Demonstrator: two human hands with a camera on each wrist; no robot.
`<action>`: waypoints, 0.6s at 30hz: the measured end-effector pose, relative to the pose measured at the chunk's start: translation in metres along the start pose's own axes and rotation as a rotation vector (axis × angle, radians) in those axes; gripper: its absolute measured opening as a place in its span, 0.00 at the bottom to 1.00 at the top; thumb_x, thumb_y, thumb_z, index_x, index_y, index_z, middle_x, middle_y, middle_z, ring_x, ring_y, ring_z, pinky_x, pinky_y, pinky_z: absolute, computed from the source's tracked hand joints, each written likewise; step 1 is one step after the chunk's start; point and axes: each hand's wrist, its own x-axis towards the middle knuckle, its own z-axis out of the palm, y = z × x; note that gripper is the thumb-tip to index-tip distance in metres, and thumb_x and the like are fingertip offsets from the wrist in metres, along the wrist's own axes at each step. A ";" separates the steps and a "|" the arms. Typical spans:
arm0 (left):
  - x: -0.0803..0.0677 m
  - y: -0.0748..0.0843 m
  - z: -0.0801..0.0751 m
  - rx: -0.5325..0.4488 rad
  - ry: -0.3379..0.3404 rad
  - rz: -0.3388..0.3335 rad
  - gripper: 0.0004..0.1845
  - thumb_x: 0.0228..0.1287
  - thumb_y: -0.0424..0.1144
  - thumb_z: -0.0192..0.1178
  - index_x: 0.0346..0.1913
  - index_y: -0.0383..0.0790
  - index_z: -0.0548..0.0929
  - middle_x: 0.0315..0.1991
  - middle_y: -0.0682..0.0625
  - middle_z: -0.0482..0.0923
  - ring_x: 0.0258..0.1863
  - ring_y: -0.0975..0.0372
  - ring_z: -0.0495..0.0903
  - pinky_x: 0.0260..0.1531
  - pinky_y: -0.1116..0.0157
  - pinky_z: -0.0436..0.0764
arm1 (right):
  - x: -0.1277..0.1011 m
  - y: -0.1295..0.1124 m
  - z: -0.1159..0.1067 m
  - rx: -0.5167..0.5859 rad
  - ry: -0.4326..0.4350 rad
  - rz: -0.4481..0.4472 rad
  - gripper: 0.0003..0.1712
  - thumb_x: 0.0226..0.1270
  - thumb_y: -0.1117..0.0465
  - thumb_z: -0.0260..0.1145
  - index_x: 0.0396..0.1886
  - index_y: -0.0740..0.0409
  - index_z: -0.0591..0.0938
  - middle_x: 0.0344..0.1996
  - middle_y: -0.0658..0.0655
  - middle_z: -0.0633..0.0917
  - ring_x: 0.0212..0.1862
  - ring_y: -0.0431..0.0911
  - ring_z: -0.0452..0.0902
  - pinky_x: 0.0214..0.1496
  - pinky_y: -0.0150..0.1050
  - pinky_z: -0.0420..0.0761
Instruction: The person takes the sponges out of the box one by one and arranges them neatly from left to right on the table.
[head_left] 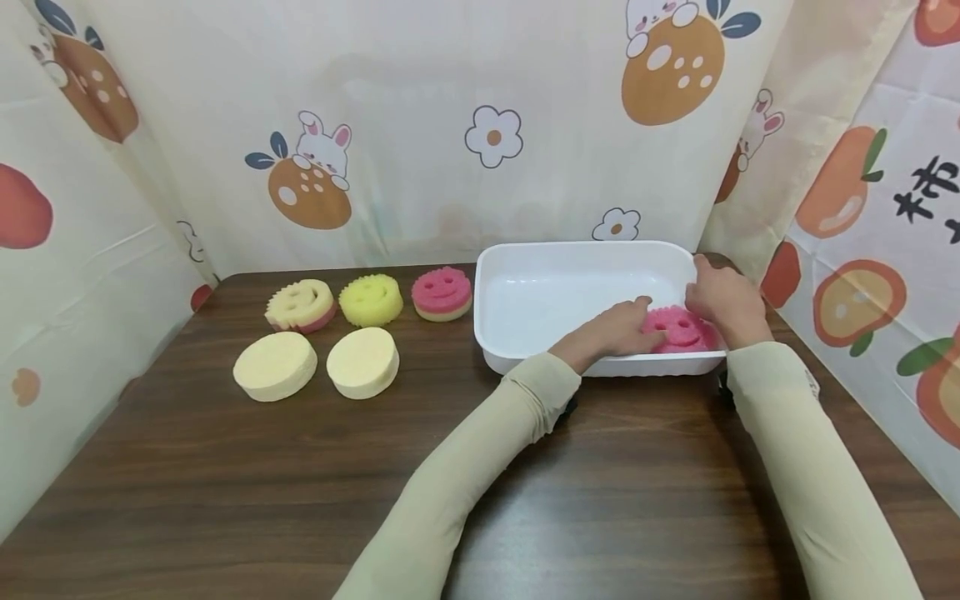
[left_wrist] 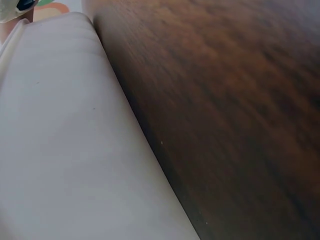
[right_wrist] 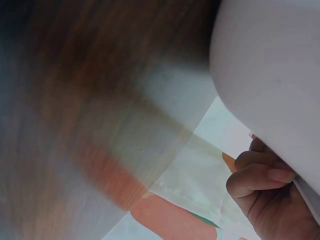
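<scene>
In the head view, a pink smiley-face sponge (head_left: 681,330) lies in the front right corner of a white rectangular tray (head_left: 525,360). My left hand (head_left: 611,331) reaches over the tray's front rim and grips the left side of this sponge, thumb on the near side. At the tray's right end, my right hand (head_left: 726,302) holds the rim beside the sponge. Curled fingers of the right hand (right_wrist: 272,187) show against the tray's outer wall (right_wrist: 270,70) in the right wrist view. The left wrist view has only the tray's outside wall (left_wrist: 75,135), with the left hand out of sight.
Left of the tray, a cream-and-pink sponge (head_left: 302,305), a yellow sponge (head_left: 371,300) and a pink-and-cream sponge (head_left: 442,293) form a back row. Two plain cream round sponges (head_left: 275,366) lie in front on the dark wooden table (head_left: 300,483). Printed curtains (head_left: 420,100) enclose it.
</scene>
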 end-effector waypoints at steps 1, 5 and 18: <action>0.001 0.000 0.000 0.002 -0.003 0.007 0.39 0.72 0.57 0.49 0.77 0.38 0.57 0.69 0.48 0.72 0.68 0.64 0.72 0.68 0.73 0.68 | 0.000 0.000 0.000 0.003 0.000 0.001 0.39 0.70 0.55 0.51 0.75 0.67 0.54 0.56 0.81 0.71 0.52 0.74 0.71 0.51 0.73 0.75; 0.002 0.000 0.001 0.005 -0.012 0.019 0.38 0.72 0.57 0.49 0.77 0.39 0.58 0.69 0.49 0.72 0.68 0.64 0.72 0.68 0.73 0.67 | -0.001 0.000 0.000 0.015 -0.003 0.010 0.39 0.70 0.55 0.52 0.76 0.66 0.53 0.57 0.81 0.71 0.53 0.73 0.71 0.51 0.73 0.75; -0.001 0.002 -0.002 0.051 -0.003 0.074 0.24 0.72 0.54 0.52 0.59 0.39 0.75 0.47 0.50 0.79 0.46 0.64 0.74 0.47 0.72 0.75 | -0.003 -0.001 -0.001 0.003 0.007 -0.016 0.37 0.70 0.56 0.52 0.74 0.68 0.55 0.55 0.81 0.72 0.52 0.74 0.72 0.51 0.72 0.75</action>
